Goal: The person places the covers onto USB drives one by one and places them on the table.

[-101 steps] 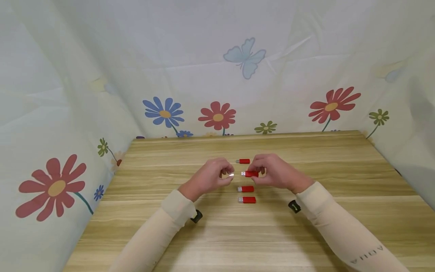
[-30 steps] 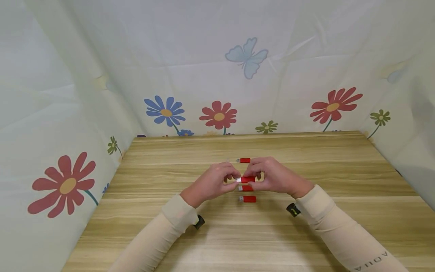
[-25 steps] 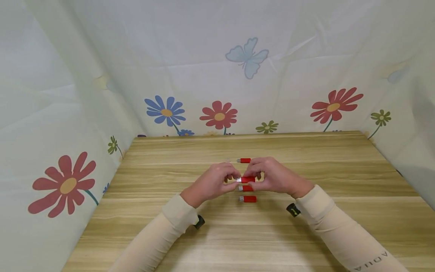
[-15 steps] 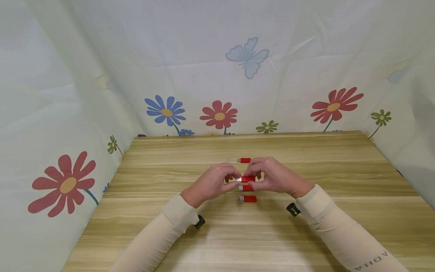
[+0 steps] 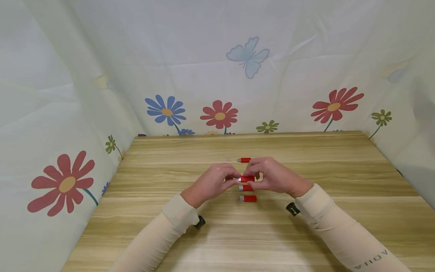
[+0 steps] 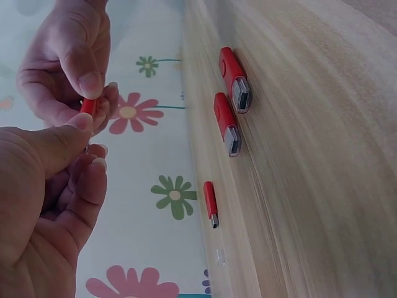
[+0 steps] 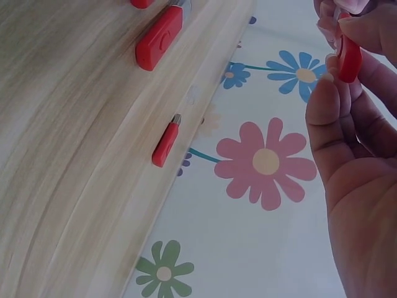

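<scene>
Above the table, my right hand [image 5: 276, 176] pinches a red USB flash drive [image 5: 248, 178] by its body, the metal plug pointing left. Thumb and fingertips of my left hand [image 5: 215, 180] pinch a small clear cap [image 5: 239, 179] at the plug end, mostly hidden by the fingers. Both hands' fingertips nearly meet around the drive in the left wrist view. Nearer on the table lie two red flash drives, a front one [image 5: 249, 198] and one behind it [image 5: 245, 187], both with clear caps over their plugs.
Farther back, another red flash drive [image 5: 244, 160] lies with its plug bare. Just left of it is a loose clear cap [image 5: 228, 159]. The wooden table [image 5: 163, 151] ends at a flowered cloth [image 5: 190, 75] behind and at the sides.
Since 3.4 s ago, my left hand has brought the clear cap rightward to the plug, and the drive has come slightly nearer. During the last second, the left fingertips have edged closer to the drive's body.
</scene>
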The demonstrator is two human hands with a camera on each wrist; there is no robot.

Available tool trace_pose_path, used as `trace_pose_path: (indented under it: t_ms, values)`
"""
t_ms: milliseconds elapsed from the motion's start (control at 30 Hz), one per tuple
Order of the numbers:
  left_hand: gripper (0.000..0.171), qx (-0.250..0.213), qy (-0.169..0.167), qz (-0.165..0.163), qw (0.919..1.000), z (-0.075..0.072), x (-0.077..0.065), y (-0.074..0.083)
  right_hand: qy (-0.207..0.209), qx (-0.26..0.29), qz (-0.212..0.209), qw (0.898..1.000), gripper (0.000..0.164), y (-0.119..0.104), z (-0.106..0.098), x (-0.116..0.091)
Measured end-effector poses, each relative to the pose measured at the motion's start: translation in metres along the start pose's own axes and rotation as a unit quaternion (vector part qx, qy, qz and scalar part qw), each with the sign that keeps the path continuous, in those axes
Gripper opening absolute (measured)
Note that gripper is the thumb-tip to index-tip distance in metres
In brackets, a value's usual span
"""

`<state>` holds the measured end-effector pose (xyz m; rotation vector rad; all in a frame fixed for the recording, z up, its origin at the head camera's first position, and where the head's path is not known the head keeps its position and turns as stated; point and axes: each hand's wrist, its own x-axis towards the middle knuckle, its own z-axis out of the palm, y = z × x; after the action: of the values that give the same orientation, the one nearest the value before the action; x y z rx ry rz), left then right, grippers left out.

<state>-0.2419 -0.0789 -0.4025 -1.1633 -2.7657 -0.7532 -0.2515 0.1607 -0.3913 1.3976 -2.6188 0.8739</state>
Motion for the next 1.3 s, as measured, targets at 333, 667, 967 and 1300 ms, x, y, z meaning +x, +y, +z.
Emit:
trace_pose_path:
  t_ms: [333, 667, 967, 1300]
  values:
    - [0.019, -0.010, 0.010, 0.009, 0.9999, 0.002, 0.001, -0.003, 0.002, -0.009, -0.016, 1.000, 0.012, 0.002, 0.001, 0.002]
    - [0.017, -0.031, 0.010, -0.022, 0.9992, 0.006, 0.009, -0.012, 0.000, 0.004, -0.003, 1.000, 0.015, 0.011, 0.002, 0.005]
    - [0.020, -0.051, -0.034, -0.074, 0.9954, 0.017, 0.030, -0.029, -0.020, 0.001, 0.036, 0.999, 0.016, 0.033, 0.010, 0.009]
    - [0.014, -0.052, -0.091, -0.096, 0.9898, 0.029, 0.047, -0.041, -0.056, 0.018, 0.091, 0.994, 0.015, 0.054, 0.021, 0.013]
